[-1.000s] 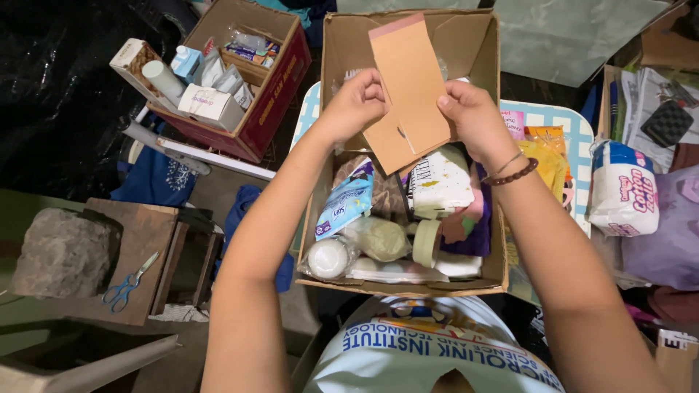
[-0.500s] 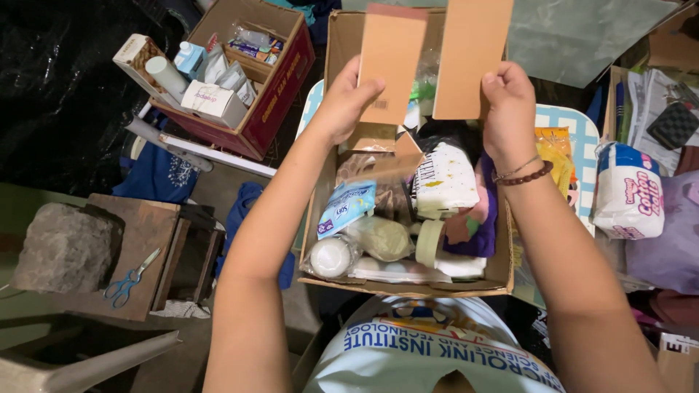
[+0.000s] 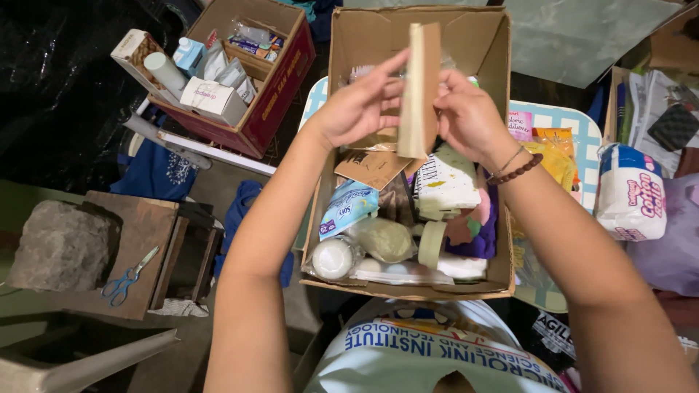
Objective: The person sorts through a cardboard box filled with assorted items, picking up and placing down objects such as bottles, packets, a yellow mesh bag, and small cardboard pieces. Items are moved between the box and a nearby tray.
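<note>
- Two hands meet over an open cardboard box: the left hand and the right hand press their fingers flat on either side of a tan cardboard piece, held upright and edge-on above the box.
- Beaded bracelet circles the right wrist.
- Inside the box lie a blue soft pack, a white printed pouch, a roll of tape and purple cloth.
- The box rests on a checked blue-and-white surface.
- Left of it stands a red box filled with small cartons.
- Further left, blue-handled scissors lie on a wooden board beside a grey stone.
- A white cotton-ball bag sits at right.
</note>
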